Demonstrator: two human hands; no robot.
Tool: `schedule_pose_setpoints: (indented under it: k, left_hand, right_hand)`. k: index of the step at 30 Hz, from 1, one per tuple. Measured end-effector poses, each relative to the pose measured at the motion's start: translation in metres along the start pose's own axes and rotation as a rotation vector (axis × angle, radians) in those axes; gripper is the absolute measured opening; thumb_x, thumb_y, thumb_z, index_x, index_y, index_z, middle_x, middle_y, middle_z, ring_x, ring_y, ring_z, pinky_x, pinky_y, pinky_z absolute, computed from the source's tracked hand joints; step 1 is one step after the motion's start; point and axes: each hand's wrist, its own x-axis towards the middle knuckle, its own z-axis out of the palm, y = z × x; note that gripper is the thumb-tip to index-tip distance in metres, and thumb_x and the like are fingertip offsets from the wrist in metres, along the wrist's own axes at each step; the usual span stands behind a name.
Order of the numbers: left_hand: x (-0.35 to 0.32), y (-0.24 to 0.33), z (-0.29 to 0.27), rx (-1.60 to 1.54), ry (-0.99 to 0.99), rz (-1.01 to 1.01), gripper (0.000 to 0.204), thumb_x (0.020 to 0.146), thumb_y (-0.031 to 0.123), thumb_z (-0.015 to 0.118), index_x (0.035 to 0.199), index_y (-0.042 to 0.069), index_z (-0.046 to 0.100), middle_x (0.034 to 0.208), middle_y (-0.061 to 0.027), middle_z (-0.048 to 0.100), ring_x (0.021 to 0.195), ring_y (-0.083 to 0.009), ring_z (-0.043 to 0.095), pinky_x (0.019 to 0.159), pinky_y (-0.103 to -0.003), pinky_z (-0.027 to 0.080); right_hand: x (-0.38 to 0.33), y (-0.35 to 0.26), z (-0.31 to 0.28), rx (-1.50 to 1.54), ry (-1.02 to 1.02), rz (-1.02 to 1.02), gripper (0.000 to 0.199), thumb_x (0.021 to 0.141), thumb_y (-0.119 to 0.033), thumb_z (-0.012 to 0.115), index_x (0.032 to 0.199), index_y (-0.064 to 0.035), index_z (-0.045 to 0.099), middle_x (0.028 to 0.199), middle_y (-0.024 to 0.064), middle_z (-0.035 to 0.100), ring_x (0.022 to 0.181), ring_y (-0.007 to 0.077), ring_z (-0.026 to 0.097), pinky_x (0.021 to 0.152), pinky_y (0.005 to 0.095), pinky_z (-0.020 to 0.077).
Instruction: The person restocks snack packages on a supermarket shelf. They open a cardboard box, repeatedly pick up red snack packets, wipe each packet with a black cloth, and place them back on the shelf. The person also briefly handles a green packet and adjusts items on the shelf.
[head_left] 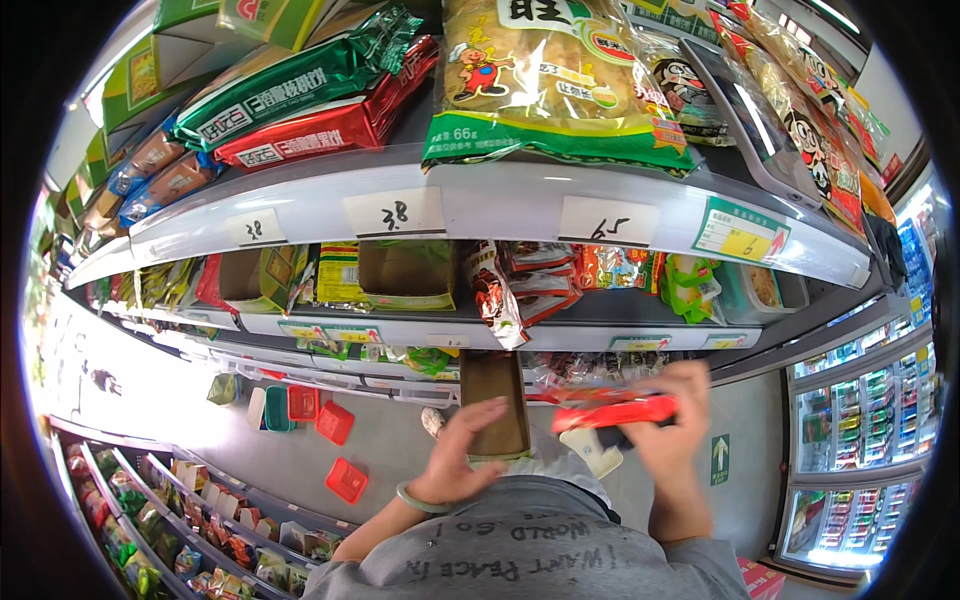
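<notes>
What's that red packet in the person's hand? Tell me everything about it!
The red packet is long, flat and shiny, like plastic wrapping, with some lighter marks too blurred to make out. It lies almost level, in front of the lower shelves. The right hand grips its right end, fingers curled over the top. The left hand is open, apart from it. Something dark sits beneath it in the same hand.

Grey printed T-shirt [540, 550], bare forearms, a pale green, perhaps jade, bangle [420, 498] at the left wrist.
</notes>
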Motion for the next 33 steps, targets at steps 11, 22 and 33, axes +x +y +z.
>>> schedule_pose_setpoints:
  k: [11, 22, 33]
  left_hand:
    - [-0.001, 0.001, 0.049, -0.831, 0.211, -0.445, 0.046, 0.105, 0.012, 0.045, 0.146, 0.000, 0.029, 0.141, -0.0097, 0.047, 0.129, -0.0171, 0.046, 0.109, -0.033, 0.036]
    - [-0.020, -0.017, 0.057, -0.736, -0.018, -0.442, 0.060, 0.097, -0.002, 0.040, 0.153, 0.001, 0.017, 0.149, -0.0108, 0.036, 0.137, -0.0185, 0.036, 0.114, -0.034, 0.030]
    - [-0.013, 0.010, 0.043, -0.611, -0.273, -0.444, 0.051, 0.104, 0.011, 0.045, 0.148, -0.003, 0.025, 0.139, -0.0119, 0.045, 0.127, -0.0163, 0.043, 0.108, -0.031, 0.035]
  right_hand:
    - [-0.069, 0.023, 0.055, 0.623, -0.237, 0.739, 0.028, 0.092, -0.018, 0.068, 0.114, -0.0025, 0.060, 0.101, 0.0036, 0.061, 0.096, 0.0134, 0.057, 0.090, 0.0285, 0.0432]
    - [-0.064, -0.005, 0.071, 0.101, -0.491, -0.182, 0.039, 0.084, -0.021, 0.069, 0.122, -0.0200, 0.066, 0.136, 0.0078, 0.055, 0.116, 0.0302, 0.050, 0.103, 0.0479, 0.0337]
    - [-0.051, 0.011, 0.079, 0.291, -0.137, 0.177, 0.021, 0.094, -0.007, 0.050, 0.110, -0.0030, 0.064, 0.118, 0.0173, 0.059, 0.108, 0.0286, 0.057, 0.099, 0.0371, 0.0426]
